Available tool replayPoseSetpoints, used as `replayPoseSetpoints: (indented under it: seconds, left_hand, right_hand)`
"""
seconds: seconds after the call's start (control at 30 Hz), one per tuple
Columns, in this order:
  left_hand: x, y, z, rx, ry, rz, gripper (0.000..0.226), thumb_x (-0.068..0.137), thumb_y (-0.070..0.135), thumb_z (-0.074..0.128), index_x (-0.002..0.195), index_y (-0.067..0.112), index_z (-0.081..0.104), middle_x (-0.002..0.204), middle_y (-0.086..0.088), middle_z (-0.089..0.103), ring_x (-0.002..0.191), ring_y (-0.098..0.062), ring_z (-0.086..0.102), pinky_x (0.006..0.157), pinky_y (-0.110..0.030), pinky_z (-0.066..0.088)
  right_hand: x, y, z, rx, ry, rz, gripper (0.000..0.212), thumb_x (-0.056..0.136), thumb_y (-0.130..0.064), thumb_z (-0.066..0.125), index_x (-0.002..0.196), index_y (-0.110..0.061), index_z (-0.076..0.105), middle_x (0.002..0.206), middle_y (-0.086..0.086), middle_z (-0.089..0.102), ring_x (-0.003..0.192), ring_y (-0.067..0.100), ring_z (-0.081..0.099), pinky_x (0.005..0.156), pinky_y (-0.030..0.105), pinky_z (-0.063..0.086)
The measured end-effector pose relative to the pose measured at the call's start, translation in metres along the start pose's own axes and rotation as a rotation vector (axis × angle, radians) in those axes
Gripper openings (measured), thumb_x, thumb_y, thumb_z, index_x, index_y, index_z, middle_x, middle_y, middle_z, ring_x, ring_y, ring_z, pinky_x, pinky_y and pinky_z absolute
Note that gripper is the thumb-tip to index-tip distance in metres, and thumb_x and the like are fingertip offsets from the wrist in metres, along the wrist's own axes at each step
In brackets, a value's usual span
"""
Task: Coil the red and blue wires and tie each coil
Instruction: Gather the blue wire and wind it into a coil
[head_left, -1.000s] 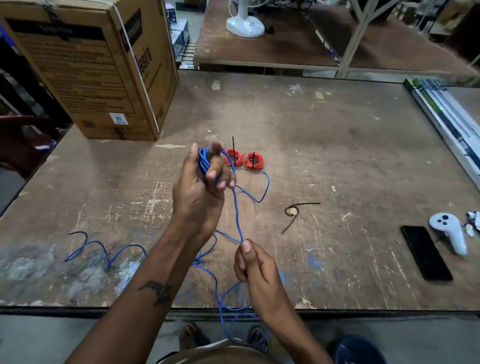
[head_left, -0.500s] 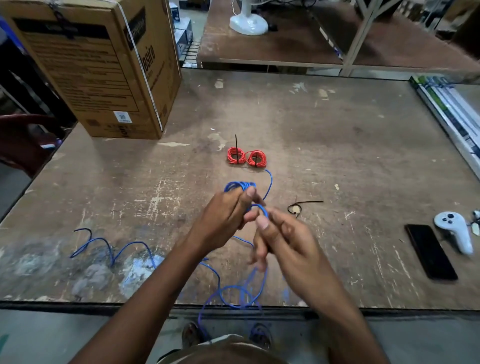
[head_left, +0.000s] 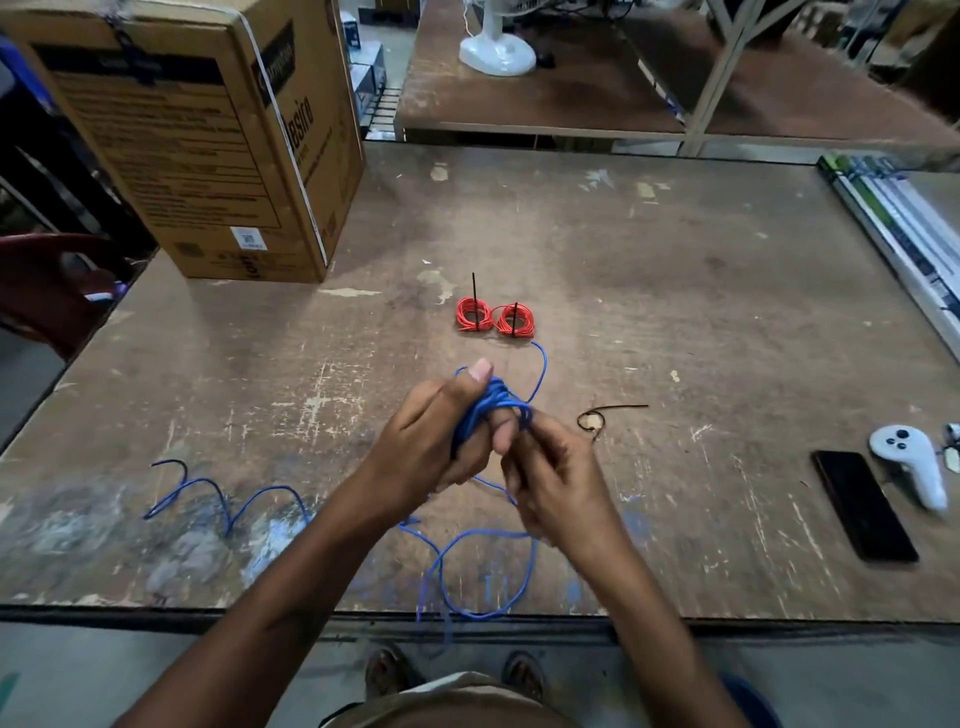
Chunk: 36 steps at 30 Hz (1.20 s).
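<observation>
**Blue wire half-coiled in hands, red coils tied beyond**

Landmark = worn table (head_left: 675, 291). At its near edge, loose blue wire (head_left: 480, 571) loops over the lip and trails off toward the near-left corner. Just above the near-centre, both hands meet. Left hand (head_left: 436, 441) w/ fingers curled round a bundle of blue wire turns, thumb up. Right hand (head_left: 550, 467) touching it, fingers curled, pinching a strand at the bundle's right side. Just right of the hands, a black tie (head_left: 597, 418) lies flat. Near the table's right edge: black phone (head_left: 865, 506) and white controller (head_left: 909, 460), side by side. Mid-table, beyond the hands: two red coils (head_left: 493, 318), touching, each w/ a black tie sticking up. Far-left corner: cardboard box (head_left: 208, 140).
</observation>
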<state>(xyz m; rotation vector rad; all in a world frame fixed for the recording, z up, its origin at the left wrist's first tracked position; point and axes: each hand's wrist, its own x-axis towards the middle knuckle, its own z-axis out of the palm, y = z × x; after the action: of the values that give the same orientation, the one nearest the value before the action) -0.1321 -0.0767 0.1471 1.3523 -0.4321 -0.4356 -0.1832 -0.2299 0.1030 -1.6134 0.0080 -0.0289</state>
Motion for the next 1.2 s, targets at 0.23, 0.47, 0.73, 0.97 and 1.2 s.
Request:
replayPoseSetpoints:
  seconds: [0.23,0.47,0.73,0.97,1.2]
  left_hand:
    - [0.016,0.004,0.018,-0.283,0.258,0.109,0.066,0.114,0.044,0.028,0.07,0.009,0.063,0.033,0.004,0.028,0.032,-0.014,0.022,0.047,-0.038,0.022]
    - [0.035,-0.014,0.011,0.097,0.443,0.285,0.055,0.117,0.035,0.023,0.111,0.008,0.07,0.065,-0.001,0.064,0.064,-0.02,0.062,0.073,-0.035,0.053]
    - [0.026,-0.04,-0.044,0.726,0.158,0.091,0.053,0.116,0.04,0.029,0.099,0.024,0.076,0.055,0.002,0.054,0.053,-0.011,0.053,0.064,-0.035,0.044]
    - [-0.001,-0.038,-0.028,0.55,-0.068,0.034,0.062,0.115,0.039,0.026,0.087,0.017,0.077,0.055,0.001,0.039,0.047,-0.01,0.038,0.055,-0.023,0.032]
    - [-0.005,-0.014,-0.016,0.21,-0.089,0.046,0.066,0.113,0.041,0.029,0.083,0.003,0.074,0.044,-0.004,0.032,0.042,-0.02,0.027,0.052,-0.036,0.026]
  right_hand:
    - [-0.028,-0.002,0.028,-0.204,-0.008,-0.035,0.022,0.116,-0.032,0.04,0.124,-0.027,0.059,0.065,-0.001,0.055,0.048,0.023,0.068,0.054,0.057,0.058]
    - [-0.038,-0.01,0.046,0.088,-0.225,0.285,0.022,0.116,-0.017,0.04,0.133,-0.027,0.05,0.08,-0.001,0.061,0.043,0.012,0.047,0.047,0.028,0.046]
    - [-0.033,-0.033,0.002,-0.306,-0.006,0.008,0.023,0.11,-0.036,0.053,0.1,-0.028,0.071,0.068,-0.015,0.06,0.064,0.003,0.055,0.069,0.031,0.045]
    - [0.022,-0.039,-0.031,-0.24,0.265,-0.13,0.024,0.105,-0.034,0.066,0.086,-0.026,0.078,0.062,-0.009,0.061,0.06,0.01,0.052,0.061,0.028,0.041]
    - [0.039,0.013,-0.014,-0.377,0.172,-0.299,0.018,0.103,-0.011,0.06,0.1,-0.021,0.074,0.087,-0.008,0.071,0.074,0.01,0.064,0.075,0.024,0.049]
